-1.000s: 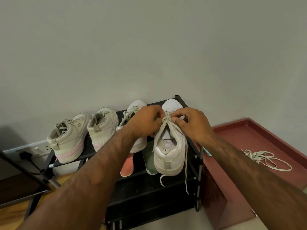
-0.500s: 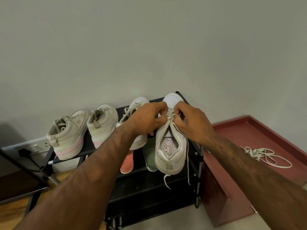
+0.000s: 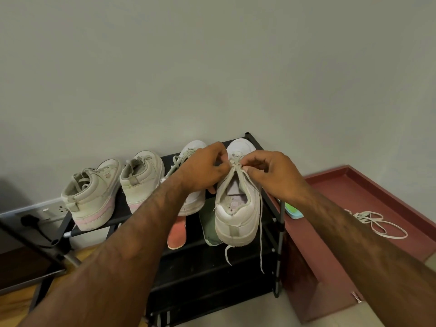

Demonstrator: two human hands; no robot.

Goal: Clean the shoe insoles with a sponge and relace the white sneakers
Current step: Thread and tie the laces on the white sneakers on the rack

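Observation:
A white sneaker [image 3: 237,215] stands heel toward me at the right end of the black shoe rack [image 3: 212,274]. Its lace [image 3: 236,161] crosses near the toe, and two loose ends hang down past the heel. My left hand [image 3: 205,169] and my right hand [image 3: 271,175] both pinch the lace at the front eyelets. A second white sneaker [image 3: 193,199] sits just left, mostly behind my left hand. An orange insole [image 3: 177,233] and a green insole [image 3: 208,226] lie on the shelf below. A green sponge [image 3: 292,212] shows under my right wrist.
Two cream sneakers with pink soles [image 3: 92,197] [image 3: 141,180] stand on the rack's left half. A loose white lace [image 3: 375,220] lies on the red-brown ledge [image 3: 349,190] at right. A wall socket with a plug [image 3: 44,212] is at the far left.
The view has tilted slightly; both hands stay at the toe end of the sneaker, working the lace, and the hanging lace ends have shifted a little.

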